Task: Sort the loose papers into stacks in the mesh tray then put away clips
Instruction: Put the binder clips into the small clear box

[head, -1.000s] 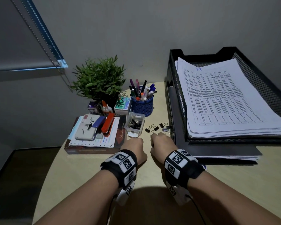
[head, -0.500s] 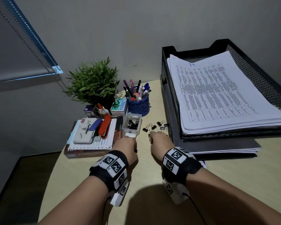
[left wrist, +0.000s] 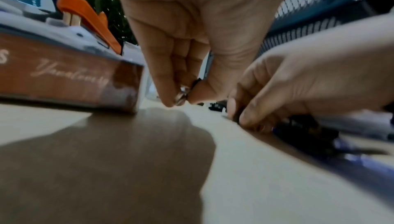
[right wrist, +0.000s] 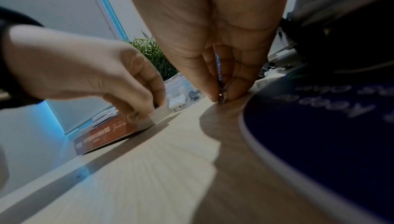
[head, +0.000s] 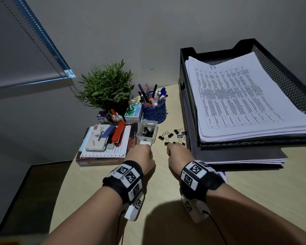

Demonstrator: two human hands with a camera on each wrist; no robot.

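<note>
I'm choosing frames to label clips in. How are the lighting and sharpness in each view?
Head view: dim but sharp, loose binder clips readable, arms cast shadows on the desk. Left wrist view: motion-blurred, left hand soft. Right wrist view: blurred, right hand shadows the desk.

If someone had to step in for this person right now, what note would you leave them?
Left hand pinches a binder clip near the clear clip box. Right hand pinches another clip low on the desk.
Papers lie stacked in the mesh tray: sorting looks done.
Left to do: loose clips lie between the box and the tray; drop them all in the box.
</note>
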